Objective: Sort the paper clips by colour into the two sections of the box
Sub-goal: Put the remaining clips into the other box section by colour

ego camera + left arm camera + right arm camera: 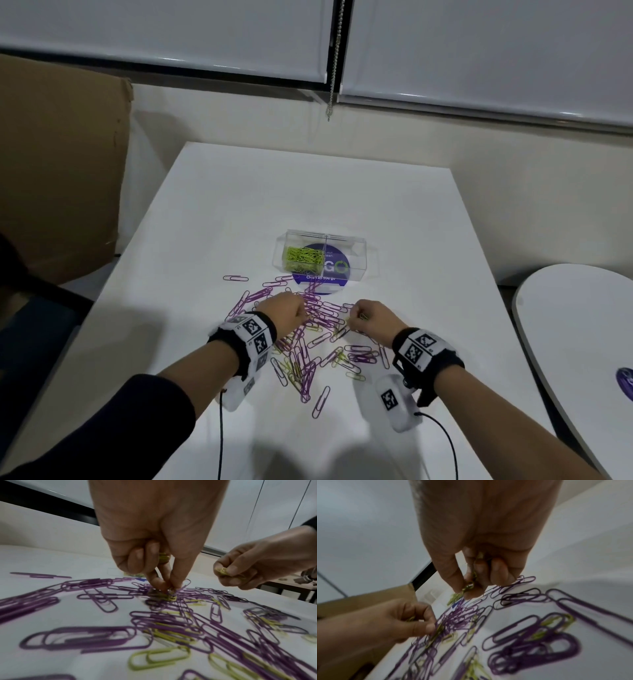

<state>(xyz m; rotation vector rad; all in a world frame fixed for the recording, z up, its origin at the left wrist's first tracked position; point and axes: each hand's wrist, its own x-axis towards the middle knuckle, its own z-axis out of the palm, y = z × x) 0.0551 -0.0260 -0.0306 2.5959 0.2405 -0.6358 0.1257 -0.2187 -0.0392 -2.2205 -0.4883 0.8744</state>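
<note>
Both hands were clenched on green clips: the left hand [286, 310] pinching into the mixed pile [308, 342] on the table [239, 205], the right hand [371, 317] beside it. Purple clips could be dragged along, tangled, toward the box [356, 260] at the far side.

I am counting one box [356, 255] with two sections on one table [212, 205], sitting at twelve o'clock from my two hands, left [286, 313] and right [375, 317]. One heap of green clips [303, 259] is lying in its left section. Purple clips [320, 313] are lying too many and too tangled to count, several dozen at least; loose green ones [294, 368] are showing about ten. One purple clip [235, 278] is sitting alone at ten o'clock. Each hand is pinching a few green clips, number unclear.
</note>
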